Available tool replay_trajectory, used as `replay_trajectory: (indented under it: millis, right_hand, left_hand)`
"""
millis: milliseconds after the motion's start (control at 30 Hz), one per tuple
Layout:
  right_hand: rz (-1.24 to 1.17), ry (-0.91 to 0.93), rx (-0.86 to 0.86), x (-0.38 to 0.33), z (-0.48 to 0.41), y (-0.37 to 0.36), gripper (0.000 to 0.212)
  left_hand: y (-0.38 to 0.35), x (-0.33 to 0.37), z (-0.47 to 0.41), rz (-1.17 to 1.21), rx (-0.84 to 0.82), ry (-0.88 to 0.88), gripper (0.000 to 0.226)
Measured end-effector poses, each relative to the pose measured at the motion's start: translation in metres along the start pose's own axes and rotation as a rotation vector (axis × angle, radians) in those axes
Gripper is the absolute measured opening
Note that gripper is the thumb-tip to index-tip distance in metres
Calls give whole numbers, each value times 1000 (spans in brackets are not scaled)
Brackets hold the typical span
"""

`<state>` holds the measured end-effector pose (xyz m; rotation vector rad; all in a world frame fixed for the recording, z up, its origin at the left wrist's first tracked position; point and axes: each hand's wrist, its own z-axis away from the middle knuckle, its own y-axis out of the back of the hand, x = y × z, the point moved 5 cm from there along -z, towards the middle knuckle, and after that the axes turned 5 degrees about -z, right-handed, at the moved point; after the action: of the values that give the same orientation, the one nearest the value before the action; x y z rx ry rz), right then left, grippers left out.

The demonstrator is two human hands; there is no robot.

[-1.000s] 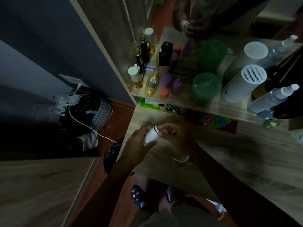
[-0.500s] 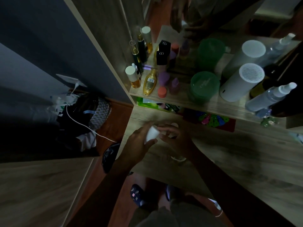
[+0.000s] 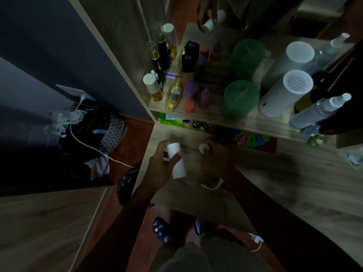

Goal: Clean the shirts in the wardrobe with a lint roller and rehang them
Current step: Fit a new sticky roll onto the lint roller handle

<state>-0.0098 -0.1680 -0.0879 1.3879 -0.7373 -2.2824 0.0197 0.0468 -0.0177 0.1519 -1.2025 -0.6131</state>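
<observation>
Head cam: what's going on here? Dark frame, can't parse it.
A person stands at a wooden dresser top below a mirror. The left hand grips a white cylinder, likely the lint roller or its cover. The right hand holds a small white cap-like piece, apart from the cylinder. It looks like the roller is being opened. No shirt is in view. The shelf behind holds bottles and green jars.
</observation>
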Motion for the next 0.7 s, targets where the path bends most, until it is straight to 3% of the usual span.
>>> replay_trajectory:
  millis: [67, 133, 267, 367, 500, 600, 700]
  right_hand:
    - [64, -57, -38, 17, -10, -13, 85]
    - [89, -124, -56, 20, -12, -20, 65]
    - [21, -93, -10, -3, -6, -18, 64]
    - [103, -143, -14, -9, -4, -15, 36]
    - [34, -33, 45, -2, -8, -18, 53]
    - [-34, -17, -61, -18, -3, -7, 20]
    - [-202, 59, -22, -40, 10, 10, 8]
  left_hand:
    - [-1, -4, 0, 121, -3, 86, 33]
    - [-1, -5, 1, 249, -1, 154, 27]
    - [1, -5, 6, 476, 70, 320, 40]
    - [4, -6, 10, 582, 112, 414, 37]
    - [9, -6, 12, 661, 136, 448, 41]
    - [16, -7, 12, 678, 159, 437, 48]
    - [22, -8, 11, 673, 149, 393, 54]
